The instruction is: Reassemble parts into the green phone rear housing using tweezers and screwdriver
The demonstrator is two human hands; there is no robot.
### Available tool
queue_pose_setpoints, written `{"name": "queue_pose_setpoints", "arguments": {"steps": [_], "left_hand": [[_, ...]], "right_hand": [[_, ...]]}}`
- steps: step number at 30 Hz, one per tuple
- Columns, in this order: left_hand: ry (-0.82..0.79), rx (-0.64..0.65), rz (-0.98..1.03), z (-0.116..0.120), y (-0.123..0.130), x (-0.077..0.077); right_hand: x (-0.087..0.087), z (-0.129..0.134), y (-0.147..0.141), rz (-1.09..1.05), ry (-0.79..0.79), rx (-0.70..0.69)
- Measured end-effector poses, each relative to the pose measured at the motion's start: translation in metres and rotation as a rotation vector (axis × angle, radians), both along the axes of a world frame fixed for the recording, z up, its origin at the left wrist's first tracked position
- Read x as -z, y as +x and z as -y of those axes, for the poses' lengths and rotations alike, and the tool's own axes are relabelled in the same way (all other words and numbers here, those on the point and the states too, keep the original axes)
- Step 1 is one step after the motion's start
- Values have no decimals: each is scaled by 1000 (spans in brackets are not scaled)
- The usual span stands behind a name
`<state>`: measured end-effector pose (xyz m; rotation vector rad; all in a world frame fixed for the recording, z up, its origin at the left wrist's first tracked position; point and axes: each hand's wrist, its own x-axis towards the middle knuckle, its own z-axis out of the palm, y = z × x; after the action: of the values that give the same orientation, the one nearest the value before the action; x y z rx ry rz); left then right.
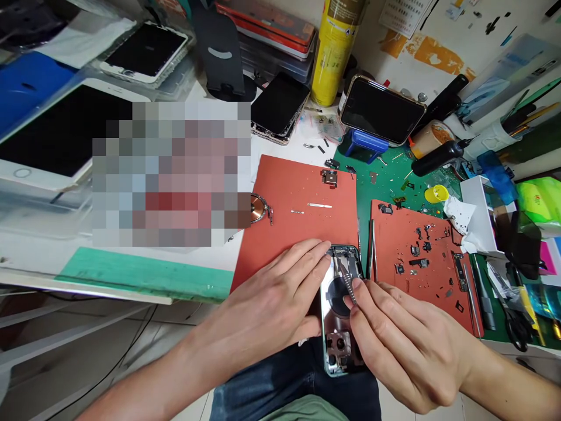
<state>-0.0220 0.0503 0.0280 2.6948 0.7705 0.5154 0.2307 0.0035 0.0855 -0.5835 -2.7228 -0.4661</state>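
Note:
An opened phone housing point(328, 318), its inside facing up, juts over the front edge of the red mat. A dark round pad, a camera module point(339, 345) and small parts show inside it. Along its left side lies my left hand point(280, 292), fingers nearly straight and together at the far corner, thumb by the near part, holding the housing. My right hand point(403, 333) pinches slim metal tweezers point(348, 282) with a ridged grip. Their tip points into the far end of the housing, but whether it touches a part I cannot tell.
Small metal strips point(319, 205) lie on the left red mat point(280, 175). Screws and tiny parts cover the right red mat point(385, 234). Behind stand a yellow spray can point(332, 58) and a propped phone point(381, 111). Scissors point(517, 330) lie far right. A blurred patch hides the left.

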Motion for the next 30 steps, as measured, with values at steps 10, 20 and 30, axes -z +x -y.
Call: {"name": "queue_pose_setpoints", "arguments": {"steps": [10, 20, 30], "left_hand": [[-35, 6, 9, 1, -1, 2], [-40, -4, -5, -1, 1, -1], [-35, -7, 8, -2, 4, -1]], "right_hand": [[2, -1, 0, 13, 6, 10], [-7, -6, -3, 98, 24, -41], [-8, -17, -9, 109, 91, -110]]}}
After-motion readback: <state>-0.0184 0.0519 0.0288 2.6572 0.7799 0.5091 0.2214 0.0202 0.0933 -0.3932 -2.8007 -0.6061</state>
